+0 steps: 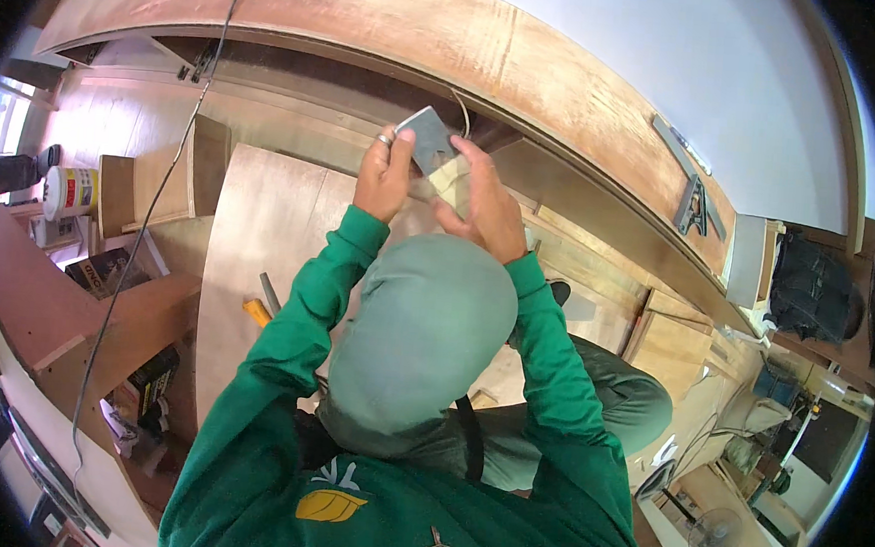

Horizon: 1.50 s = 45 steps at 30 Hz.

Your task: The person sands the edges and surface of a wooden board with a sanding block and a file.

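Observation:
My left hand [384,174] grips the left edge of a flat, dark grey rectangular plate [426,137] with a pale rim, its thumb lying along the near face. Against the plate's lower right part sits a pale yellow piece [450,180], soft or blocky; its exact kind I cannot make out. My right hand [490,205] closes round that yellow piece, with the index finger reaching up to the plate's right side. Both things are held up in front of the open underside of a wooden bench [370,59], and a thin pale cable [463,110] hangs just behind them.
A plywood sheet [261,203] lies below, bearing a yellow-handled tool [257,311]. On the bench rest a combination square [692,204] and a pen-like tool [693,149]. A black cable [168,172] crosses the left side. Nearby stand a white bucket [57,193] and a fan [712,536].

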### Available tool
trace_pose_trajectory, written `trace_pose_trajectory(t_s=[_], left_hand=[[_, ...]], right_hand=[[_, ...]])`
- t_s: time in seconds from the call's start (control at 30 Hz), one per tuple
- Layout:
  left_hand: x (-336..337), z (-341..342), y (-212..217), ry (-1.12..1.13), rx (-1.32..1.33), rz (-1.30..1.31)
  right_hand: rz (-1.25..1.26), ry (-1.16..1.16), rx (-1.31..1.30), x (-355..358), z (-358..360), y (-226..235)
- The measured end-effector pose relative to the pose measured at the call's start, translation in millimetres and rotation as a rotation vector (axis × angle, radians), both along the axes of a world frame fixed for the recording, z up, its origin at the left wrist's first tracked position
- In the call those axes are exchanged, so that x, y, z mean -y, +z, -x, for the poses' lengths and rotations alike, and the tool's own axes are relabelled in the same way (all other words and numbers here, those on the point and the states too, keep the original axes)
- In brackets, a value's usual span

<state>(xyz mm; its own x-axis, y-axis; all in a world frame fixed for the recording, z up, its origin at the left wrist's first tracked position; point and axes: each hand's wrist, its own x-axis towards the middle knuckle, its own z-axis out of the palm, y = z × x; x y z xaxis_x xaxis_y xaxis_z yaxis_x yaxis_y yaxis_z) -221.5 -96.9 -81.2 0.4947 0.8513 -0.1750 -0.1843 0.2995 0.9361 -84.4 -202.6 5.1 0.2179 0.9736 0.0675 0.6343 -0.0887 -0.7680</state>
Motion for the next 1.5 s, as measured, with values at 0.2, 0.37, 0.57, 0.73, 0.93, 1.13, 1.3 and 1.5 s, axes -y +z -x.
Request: trace_pose_trajectory(t_s=[0.2, 0.37, 0.57, 0.73, 0.93, 1.13, 1.3, 1.5], left_hand=[[-2.7, -18.3, -3.7, -0.094, 0.105, 0.150], [11.3, -53.0, -15.0, -0.449, 0.488, 0.097], [-1.8, -87.2, -15.6, -0.287, 0.440, 0.015], [-7.7, -99.7, -15.3, -0.304, 0.477, 0.218], [-8.8, -96.3, -15.2, -0.334, 0.488, 0.181], [-11.9, -98.5, -14.5, -0.363, 0.438, 0.239], [-10.9, -97.5, -16.2, -0.333, 0.458, 0.182], [-9.4, -83.0, -25.2, -0.106, 0.337, 0.302]], right_hand=[[-0.110, -0.075, -0.039, 2.8, 1.6, 6.7], [-0.172, -0.012, 0.099, 5.6, -1.9, 3.3], [-0.003, -0.025, 0.237, -2.1, -21.7, 21.7], [0.041, -0.010, 0.341, -7.8, -35.3, 24.9], [0.097, 0.026, 0.341, -7.3, -43.7, 29.9], [0.068, 0.048, 0.349, -7.9, -46.4, 26.2], [0.019, 0.007, 0.348, -9.7, -42.7, 20.0], [-0.002, -0.003, 0.407, -18.7, -49.1, 16.7]])
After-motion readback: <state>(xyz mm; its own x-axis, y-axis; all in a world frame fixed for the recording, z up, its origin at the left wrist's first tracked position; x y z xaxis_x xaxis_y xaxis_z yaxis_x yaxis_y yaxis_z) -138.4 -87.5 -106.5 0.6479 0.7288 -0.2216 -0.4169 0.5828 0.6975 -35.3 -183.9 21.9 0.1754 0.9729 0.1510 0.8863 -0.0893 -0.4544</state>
